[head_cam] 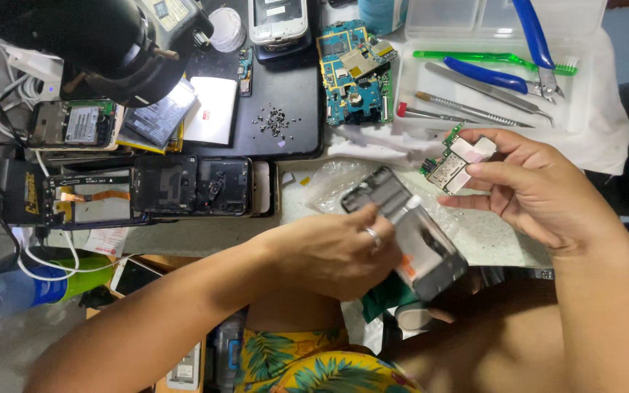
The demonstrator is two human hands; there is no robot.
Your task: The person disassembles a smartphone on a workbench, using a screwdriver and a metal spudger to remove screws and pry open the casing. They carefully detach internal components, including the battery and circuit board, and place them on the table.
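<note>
My left hand, with a ring on one finger, grips an opened phone body with its back cover off, tilted over the table's near edge. My right hand holds a small green circuit board with silver shields between thumb and fingertips, just above and right of the phone body. Board and phone are apart.
A clear plastic tray at the back right holds blue pliers, tweezers and a green brush. A blue circuit board, a pile of small screws, several dismantled phones and a dark lamp head lie to the left.
</note>
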